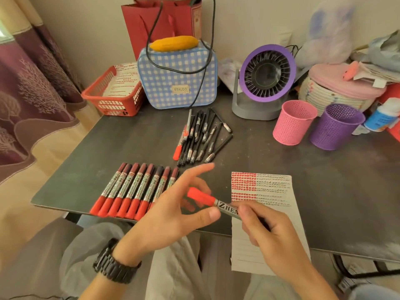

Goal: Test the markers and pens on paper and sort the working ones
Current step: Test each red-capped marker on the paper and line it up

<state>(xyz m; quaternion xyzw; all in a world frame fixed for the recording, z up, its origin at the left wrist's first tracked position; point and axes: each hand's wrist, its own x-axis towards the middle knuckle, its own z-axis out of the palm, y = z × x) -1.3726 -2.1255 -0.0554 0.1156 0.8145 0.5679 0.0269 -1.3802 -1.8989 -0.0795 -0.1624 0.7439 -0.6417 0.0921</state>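
My right hand (272, 237) grips a red marker (213, 202) by its silver barrel, red cap pointing left, just above the table's front edge. My left hand (173, 211) is beside the cap, fingers spread and relaxed, thumb tip touching the barrel near the cap. A lined paper sheet (275, 191) with rows of red and black test marks lies under my right hand and overhangs the edge. A row of several red markers (129, 189) lies side by side to the left. A pile of black pens with one red marker (201, 137) lies farther back.
A pink mesh cup (292, 122) and a purple mesh cup (335, 126) stand at the right. Behind are a purple desk fan (264, 81), a blue checked bag (177, 76), a red basket (112, 92) holding marked papers, and a woven basket (337, 89).
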